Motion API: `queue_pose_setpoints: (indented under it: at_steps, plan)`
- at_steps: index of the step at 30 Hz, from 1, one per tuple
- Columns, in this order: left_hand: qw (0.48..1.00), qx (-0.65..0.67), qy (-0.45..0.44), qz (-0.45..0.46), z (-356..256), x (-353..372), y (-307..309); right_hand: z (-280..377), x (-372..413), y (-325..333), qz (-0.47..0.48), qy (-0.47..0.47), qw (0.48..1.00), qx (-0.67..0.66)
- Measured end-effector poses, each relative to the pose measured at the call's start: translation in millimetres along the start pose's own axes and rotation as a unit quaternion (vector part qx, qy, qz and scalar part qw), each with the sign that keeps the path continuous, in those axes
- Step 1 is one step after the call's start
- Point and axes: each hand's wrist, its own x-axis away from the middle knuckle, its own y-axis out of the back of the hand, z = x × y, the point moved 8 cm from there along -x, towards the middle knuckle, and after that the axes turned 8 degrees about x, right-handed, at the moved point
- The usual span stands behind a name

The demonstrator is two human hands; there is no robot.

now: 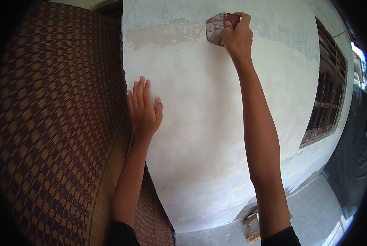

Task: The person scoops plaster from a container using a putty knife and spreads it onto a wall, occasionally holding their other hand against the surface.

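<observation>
My right hand (237, 37) is raised high and closed around a putty knife (215, 29), a dark red scraper with a wide blade smeared in pale filler. Its blade lies against the white wall (191, 110), close to the edge of a rough, greyish patch (163, 35) where the coating is uneven. Below that band the wall surface looks smooth and whiter. Lower down on the left, my left hand (143, 107) rests flat near the wall's edge, fingers stretched out and holding nothing.
A woven brown mat (56, 110) hangs along the left side. To the right is a window with a wooden frame and bars (327, 90), with a dark sheet (347, 151) beyond it. A small wooden stool (252, 227) stands on the grey tiled floor (310, 205).
</observation>
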Motion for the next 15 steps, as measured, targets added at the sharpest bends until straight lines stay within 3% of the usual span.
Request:
queue_pose_setpoints:
  at_steps: [2, 4, 6, 9, 10, 12, 14, 15]
  plan:
    - [1.000, -0.002, 0.004, 0.004, 1.1, -0.6, -0.7, 19.2, 8.5, -8.4, 0.019, 0.011, 0.997, -0.070]
    - [1.000, 0.000, -0.006, 0.000, 1.8, 0.0, -1.0, 27.8, 11.7, -33.6, 0.032, 0.095, 0.995, -0.007]
    - [1.000, 0.005, -0.006, 0.003, 1.7, 0.4, -1.5, 16.2, 9.3, -41.7, 0.028, 0.089, 0.995, 0.035]
    - [1.000, 0.003, -0.005, 0.002, 1.4, 0.5, -0.2, 9.8, 5.5, -15.4, 0.014, -0.023, 1.000, 0.011]
    - [1.000, 0.001, -0.003, 0.001, 0.9, 0.2, -0.7, 15.1, 6.4, -17.4, 0.015, -0.021, 1.000, 0.009]
    - [1.000, 0.000, -0.005, 0.000, 2.2, 0.6, -1.0, 35.4, 12.6, -25.3, -0.001, 0.049, 0.997, -0.056]
    - [1.000, 0.002, -0.006, 0.000, 2.2, 0.7, -2.0, 43.3, 18.5, -53.9, 0.043, 0.105, 0.994, 0.007]
    - [1.000, -0.001, -0.008, 0.002, 2.3, 0.5, -1.7, 36.2, 15.9, -56.1, 0.046, 0.086, 0.995, 0.035]
